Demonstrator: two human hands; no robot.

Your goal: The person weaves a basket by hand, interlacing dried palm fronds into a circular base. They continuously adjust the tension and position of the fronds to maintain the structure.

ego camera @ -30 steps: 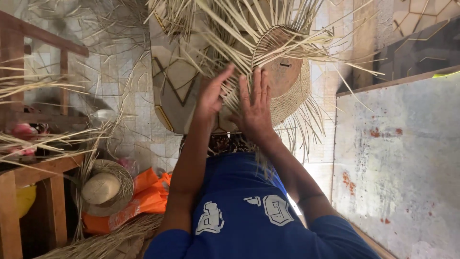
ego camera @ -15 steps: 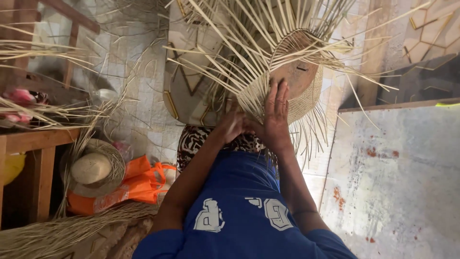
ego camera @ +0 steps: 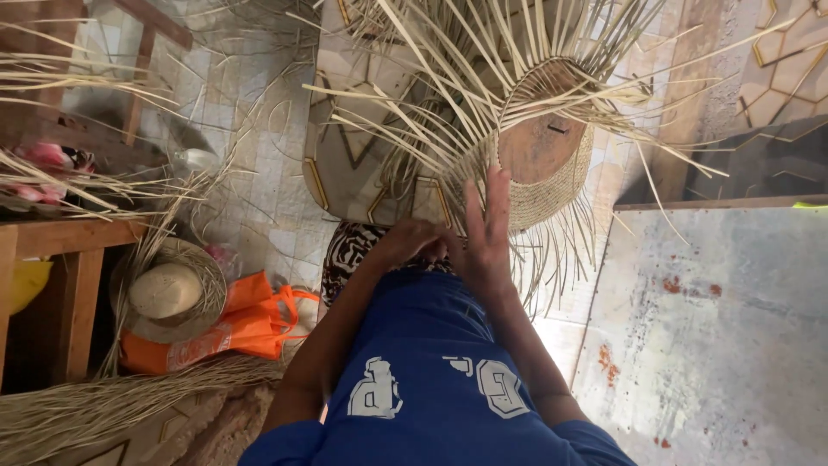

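Clearly the person's right hand (ego camera: 487, 233) lies flat and open, fingers straight, pressed against the woven edge of the half-made straw hat (ego camera: 539, 185), which sits over a round wooden block (ego camera: 542, 147) on the lap, just past the fingertips. The left hand (ego camera: 414, 243) is curled close beside the right, at the hat's near edge; whether it pinches a strand cannot be told, since the fingers are turned under.

The risk, as a judgement: loose straw strands (ego camera: 448, 95) fan out stiffly in all directions from the weave. With only a flat palm holding, the hat could turn on the block and the last rows slacken. A strand bent too sharply under the palm could crack. Strands crossing above the hands could be taken in the wrong order.

Around the grip: to the left and below it, on the tiled floor (ego camera: 250, 216), a finished straw hat (ego camera: 166, 293) rests on an orange bag (ego camera: 250, 319), with a straw bundle (ego camera: 112, 401) nearer the person. A wooden table (ego camera: 69, 237) stands further left. To the right of the hands is a stained grey panel (ego camera: 716, 336). The fanned strands themselves crowd the working edge and hide part of it.
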